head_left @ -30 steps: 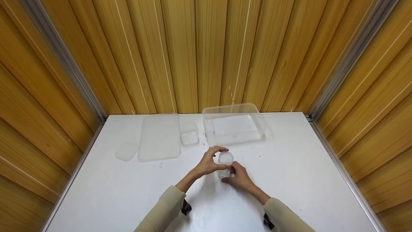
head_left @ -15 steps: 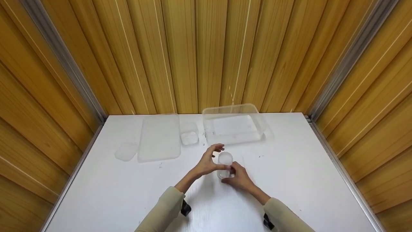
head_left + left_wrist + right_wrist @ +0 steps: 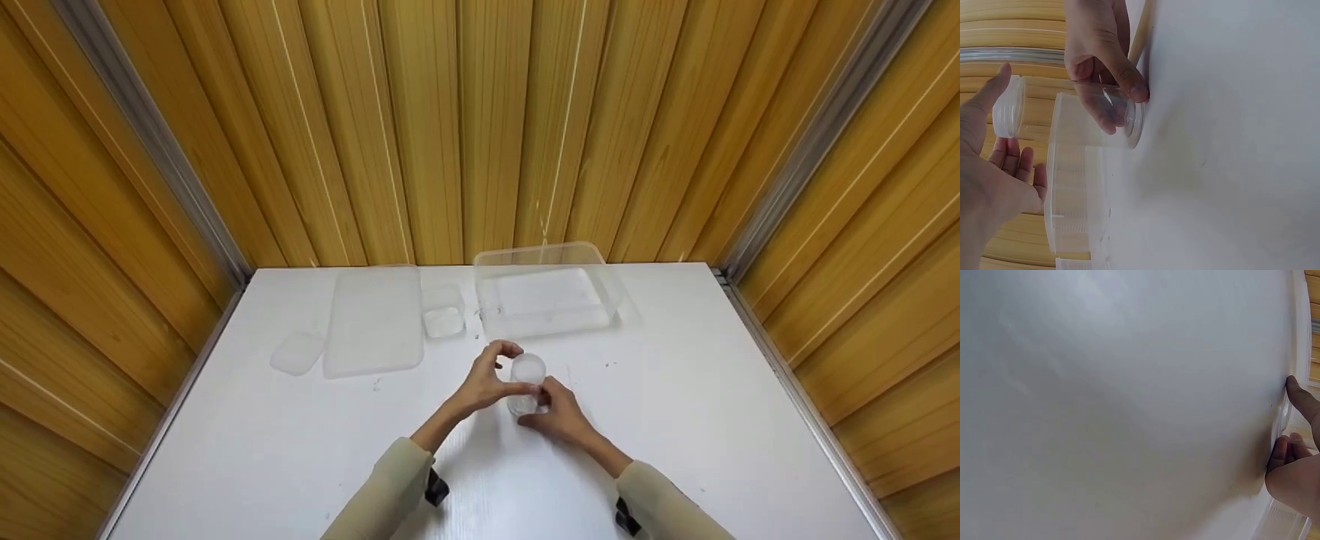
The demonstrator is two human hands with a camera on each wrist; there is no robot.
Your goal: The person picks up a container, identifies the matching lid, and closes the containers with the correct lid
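A clear cylindrical jar (image 3: 1044, 112) with a whitish translucent screw lid (image 3: 1008, 109) stands upright on the white table. My left hand (image 3: 480, 384) grips the lid, with the thumb on one side and the fingers curved round the other. Low on the jar, my right hand (image 3: 562, 417) holds the base between thumb and fingers. The right wrist view shows only part of the right hand (image 3: 1297, 478) at its right edge, close to the tabletop. The fingers partly cover the jar in the head view.
A large clear rectangular container (image 3: 547, 322) stands at the back, right of centre. Left of it are a small clear square container (image 3: 444, 322), a large flat translucent lid (image 3: 373, 322) and a small rounded lid (image 3: 297, 353). Wood-patterned panels (image 3: 487, 127) wall the table.
Half a second ago the left fingers were spread off the lid; now they have closed back round it. The right hand and the jar have stayed put.
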